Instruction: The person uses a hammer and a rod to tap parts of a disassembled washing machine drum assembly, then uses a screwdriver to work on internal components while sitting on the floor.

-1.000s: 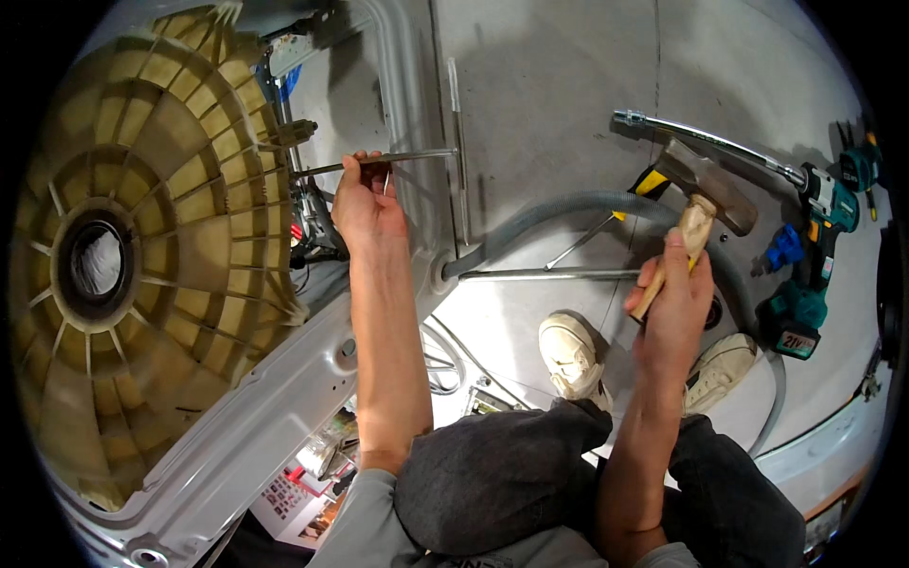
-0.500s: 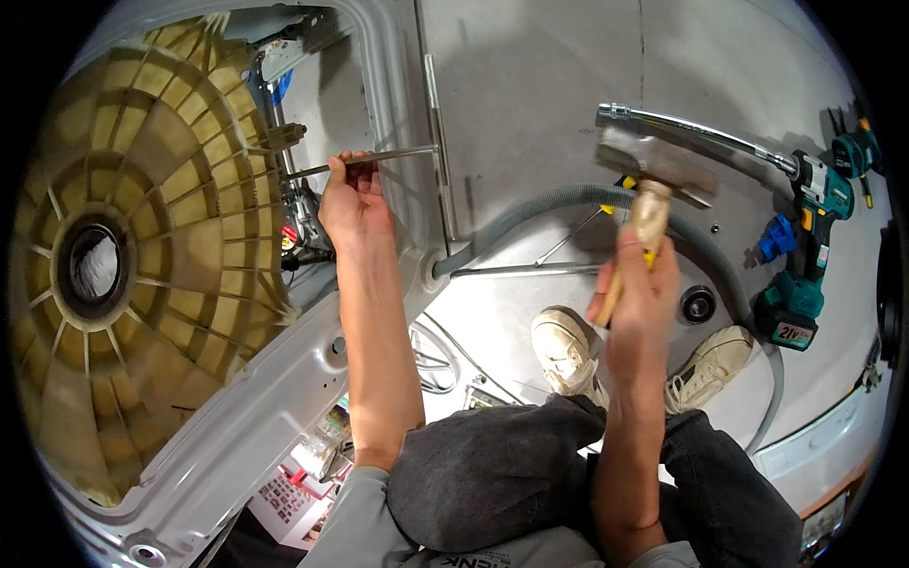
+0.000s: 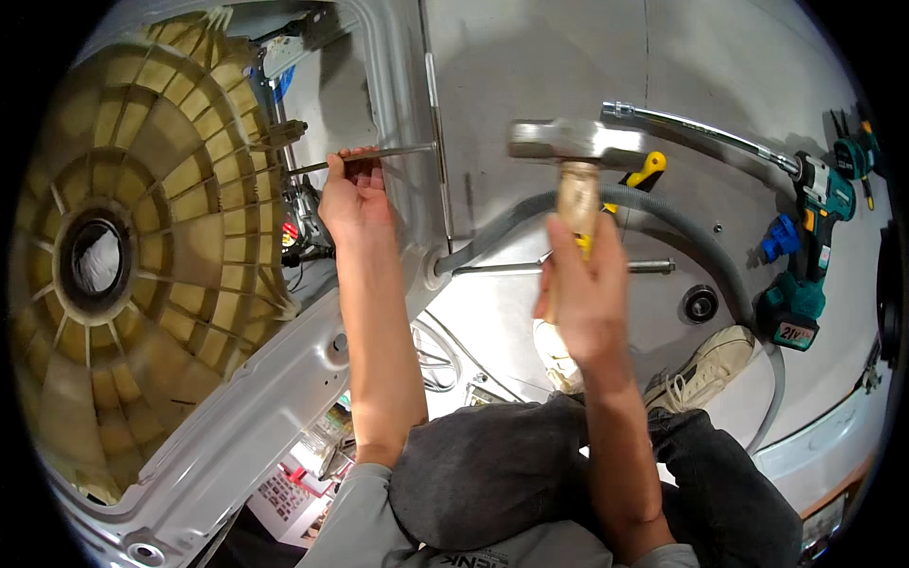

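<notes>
My left hand (image 3: 358, 194) is closed around the shaft of a T-handle wrench (image 3: 407, 150), whose long crossbar stands at its right end. The shaft's left end reaches the rim area of a big round ribbed yellowish plastic tub (image 3: 180, 256); its exact contact is hard to see. In my right hand (image 3: 587, 293) is a hammer (image 3: 579, 142), gripped by its wooden handle. The steel head is raised right of the crossbar, apart from it. A round hole with dark edging and white material inside marks the tub's middle.
A grey metal cabinet frame (image 3: 256, 407) surrounds the tub. A corrugated grey hose (image 3: 530, 208) curves over the floor, near a metal bar (image 3: 644, 267), a yellow-handled tool (image 3: 648, 168) and a black ring (image 3: 701, 304). Farther right lies a teal cordless power tool (image 3: 810, 237) with a long extension.
My right hand has swung the hammer left, toward the T-handle wrench's crossbar. The left hand keeps its hold in nearly the same place.
</notes>
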`<state>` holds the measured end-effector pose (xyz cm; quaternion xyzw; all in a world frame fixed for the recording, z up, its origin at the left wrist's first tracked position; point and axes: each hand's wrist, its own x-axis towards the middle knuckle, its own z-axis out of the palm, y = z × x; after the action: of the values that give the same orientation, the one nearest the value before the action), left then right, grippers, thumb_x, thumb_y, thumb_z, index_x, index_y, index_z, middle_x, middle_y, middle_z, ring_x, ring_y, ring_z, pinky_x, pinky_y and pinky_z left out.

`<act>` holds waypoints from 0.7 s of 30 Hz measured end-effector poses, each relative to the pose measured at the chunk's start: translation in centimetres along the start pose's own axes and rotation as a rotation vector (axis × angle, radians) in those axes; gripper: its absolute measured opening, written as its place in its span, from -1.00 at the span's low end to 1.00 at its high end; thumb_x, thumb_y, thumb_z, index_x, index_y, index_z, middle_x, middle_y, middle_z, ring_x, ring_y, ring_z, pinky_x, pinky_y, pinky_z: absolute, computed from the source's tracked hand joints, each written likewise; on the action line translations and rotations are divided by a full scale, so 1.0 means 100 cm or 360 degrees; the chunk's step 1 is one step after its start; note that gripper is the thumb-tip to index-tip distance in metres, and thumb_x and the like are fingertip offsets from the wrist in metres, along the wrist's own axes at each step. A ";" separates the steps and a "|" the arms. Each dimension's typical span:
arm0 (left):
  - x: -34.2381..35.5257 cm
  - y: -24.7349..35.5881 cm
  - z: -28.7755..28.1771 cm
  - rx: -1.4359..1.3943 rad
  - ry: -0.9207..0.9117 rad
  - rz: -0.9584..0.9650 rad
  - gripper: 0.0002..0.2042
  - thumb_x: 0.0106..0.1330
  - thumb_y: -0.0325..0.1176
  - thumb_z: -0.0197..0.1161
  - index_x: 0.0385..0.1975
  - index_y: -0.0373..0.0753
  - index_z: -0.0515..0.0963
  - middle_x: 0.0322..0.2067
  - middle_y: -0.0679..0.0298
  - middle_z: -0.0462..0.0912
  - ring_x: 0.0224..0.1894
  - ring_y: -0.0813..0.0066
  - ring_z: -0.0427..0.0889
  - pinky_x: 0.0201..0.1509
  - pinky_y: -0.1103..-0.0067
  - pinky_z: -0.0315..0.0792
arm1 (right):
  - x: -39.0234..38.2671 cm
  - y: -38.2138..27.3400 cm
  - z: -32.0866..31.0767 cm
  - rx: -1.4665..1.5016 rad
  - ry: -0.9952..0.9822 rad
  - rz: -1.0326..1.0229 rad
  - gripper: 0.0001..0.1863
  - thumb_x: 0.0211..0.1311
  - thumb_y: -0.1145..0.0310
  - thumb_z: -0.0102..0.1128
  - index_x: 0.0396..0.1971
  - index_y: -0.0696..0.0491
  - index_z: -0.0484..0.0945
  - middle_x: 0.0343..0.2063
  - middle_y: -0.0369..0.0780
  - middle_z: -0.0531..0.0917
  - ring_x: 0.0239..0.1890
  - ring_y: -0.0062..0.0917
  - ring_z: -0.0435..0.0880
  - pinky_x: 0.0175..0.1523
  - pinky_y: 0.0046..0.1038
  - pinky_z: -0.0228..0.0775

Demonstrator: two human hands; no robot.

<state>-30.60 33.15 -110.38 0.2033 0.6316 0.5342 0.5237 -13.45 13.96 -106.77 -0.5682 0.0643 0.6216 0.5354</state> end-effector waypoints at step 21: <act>-0.009 -0.003 0.002 0.0071 -0.0070 0.0052 -0.76 0.40 -0.29 -0.09 -0.44 -0.32 0.38 -0.45 0.18 0.48 -0.32 0.30 0.50 -0.04 0.43 0.46 | -0.004 -0.008 -0.057 0.0214 0.0731 -0.0205 -0.80 0.28 0.20 0.00 -0.34 0.03 0.37 -0.72 -0.36 0.42 -0.82 -0.73 0.36 -0.76 -0.71 0.18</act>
<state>-29.99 32.37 -110.21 0.2368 0.6284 0.5239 0.5240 -9.25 10.14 -108.01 -0.6605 0.1892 0.4349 0.5820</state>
